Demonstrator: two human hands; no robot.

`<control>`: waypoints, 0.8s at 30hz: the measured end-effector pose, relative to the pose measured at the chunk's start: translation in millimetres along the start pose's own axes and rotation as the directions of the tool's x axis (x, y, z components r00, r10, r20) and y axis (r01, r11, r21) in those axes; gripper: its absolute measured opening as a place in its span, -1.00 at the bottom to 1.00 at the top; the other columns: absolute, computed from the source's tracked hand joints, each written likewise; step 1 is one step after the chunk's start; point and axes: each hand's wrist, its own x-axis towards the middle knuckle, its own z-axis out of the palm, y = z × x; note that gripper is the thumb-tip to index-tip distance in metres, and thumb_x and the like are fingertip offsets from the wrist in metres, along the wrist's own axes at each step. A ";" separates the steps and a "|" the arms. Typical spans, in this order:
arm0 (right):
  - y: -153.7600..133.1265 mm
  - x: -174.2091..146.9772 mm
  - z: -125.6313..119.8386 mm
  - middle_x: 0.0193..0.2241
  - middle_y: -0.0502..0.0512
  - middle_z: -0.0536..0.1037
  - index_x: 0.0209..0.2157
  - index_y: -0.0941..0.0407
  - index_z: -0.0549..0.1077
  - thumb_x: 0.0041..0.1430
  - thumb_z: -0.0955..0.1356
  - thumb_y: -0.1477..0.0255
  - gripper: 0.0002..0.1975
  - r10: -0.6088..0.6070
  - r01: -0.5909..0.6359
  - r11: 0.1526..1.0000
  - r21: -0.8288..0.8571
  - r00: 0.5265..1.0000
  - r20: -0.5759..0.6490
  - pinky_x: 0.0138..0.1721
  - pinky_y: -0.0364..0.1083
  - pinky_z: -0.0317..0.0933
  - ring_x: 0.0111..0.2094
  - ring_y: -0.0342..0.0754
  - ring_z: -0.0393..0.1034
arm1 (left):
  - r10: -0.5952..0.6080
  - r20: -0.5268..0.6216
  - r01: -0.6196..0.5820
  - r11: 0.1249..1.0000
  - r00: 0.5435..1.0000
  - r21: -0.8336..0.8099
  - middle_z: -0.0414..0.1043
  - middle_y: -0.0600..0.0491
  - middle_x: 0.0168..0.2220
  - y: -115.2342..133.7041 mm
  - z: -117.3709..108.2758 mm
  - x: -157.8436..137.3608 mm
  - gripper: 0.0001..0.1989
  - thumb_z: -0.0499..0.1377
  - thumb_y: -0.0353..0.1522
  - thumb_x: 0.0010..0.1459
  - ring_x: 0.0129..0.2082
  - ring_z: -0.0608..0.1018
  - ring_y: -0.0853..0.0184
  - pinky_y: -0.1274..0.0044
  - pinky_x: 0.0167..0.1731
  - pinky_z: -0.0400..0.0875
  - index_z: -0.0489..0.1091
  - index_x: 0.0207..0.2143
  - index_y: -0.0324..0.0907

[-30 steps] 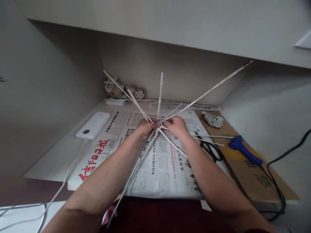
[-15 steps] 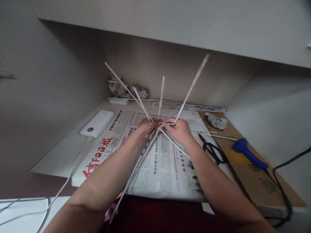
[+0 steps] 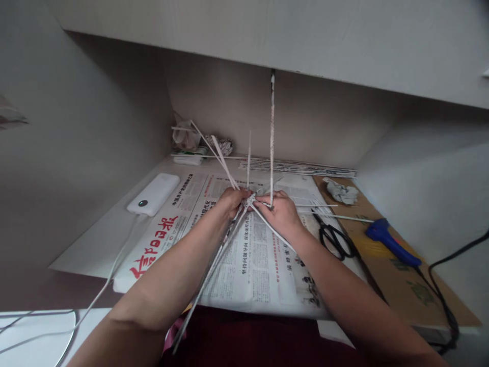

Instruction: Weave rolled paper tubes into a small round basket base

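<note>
Between my hands is a small woven centre point(image 3: 250, 200) of rolled paper sticks, with sticks fanning out on all sides. My left hand point(image 3: 232, 200) is closed on its left edge, thumb on top. My right hand point(image 3: 280, 208) pinches the right side, where a long paper stick point(image 3: 272, 137) rises almost straight up from the fingers. Other paper sticks point(image 3: 224, 162) lean up and away to the left. A bundle of sticks point(image 3: 206, 280) runs down past my left forearm towards my lap. My fingers partly hide the weave.
Newspaper point(image 3: 263, 265) covers the worktop. Black scissors point(image 3: 336, 239) and a blue glue gun point(image 3: 393, 242) lie to the right, the gun on cardboard point(image 3: 412, 290). A white power bank point(image 3: 154, 193) is at left. Spare paper sticks point(image 3: 301, 167) line the back wall, beneath an overhanging panel point(image 3: 267, 35).
The long stick at my right hand has swung from leaning right to nearly upright. My right hand has turned slightly and shows more of the woven centre. My left hand stays in place.
</note>
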 end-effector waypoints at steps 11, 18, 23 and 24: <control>5.8 -4.3 9.2 -0.28 0.10 0.64 -0.25 0.00 0.64 0.21 0.38 0.34 -0.84 -0.006 0.011 0.988 0.151 0.999 -0.032 -0.03 0.03 0.22 -0.19 0.04 0.44 | 0.081 0.052 -0.084 0.995 0.995 0.060 0.48 0.03 -0.58 -5.2 -4.0 2.3 -0.76 0.39 -0.63 -0.22 -0.63 0.52 0.33 0.50 -0.61 0.49 0.46 -0.44 -0.31; 11.0 -0.3 9.9 -0.57 -0.04 0.48 -0.51 0.11 0.47 0.08 0.39 0.17 -0.71 0.557 -0.371 0.632 0.680 0.828 -0.067 -0.38 -0.13 0.20 -0.48 -0.09 0.35 | 0.249 -0.059 -0.243 0.966 0.967 0.090 0.52 0.06 -0.56 -3.5 -13.3 13.1 -0.72 0.42 -0.56 -0.26 -0.58 0.54 0.34 0.54 -0.54 0.45 0.48 -0.42 -0.25; 20.0 1.4 1.1 -0.59 -0.03 0.46 -0.53 0.07 0.44 0.07 0.37 0.22 -0.76 0.615 -0.449 0.686 0.572 0.778 -0.127 -0.34 -0.10 0.21 -0.45 -0.05 0.36 | 0.299 -0.123 -0.296 0.954 0.946 0.041 0.53 0.04 -0.55 -0.1 -17.7 17.8 -0.77 0.40 -0.55 -0.19 -0.62 0.51 0.38 0.60 -0.64 0.35 0.49 -0.41 -0.26; 20.0 0.7 -1.6 -0.53 0.01 0.50 -0.51 0.07 0.46 0.08 0.36 0.22 -0.77 0.575 -0.436 0.749 0.498 0.802 -0.162 -0.27 -0.07 0.23 -0.38 -0.01 0.39 | 0.297 -0.133 -0.296 0.955 0.946 0.027 0.52 0.04 -0.55 0.4 -17.7 18.4 -0.77 0.40 -0.56 -0.19 -0.63 0.51 0.38 0.60 -0.64 0.35 0.48 -0.41 -0.26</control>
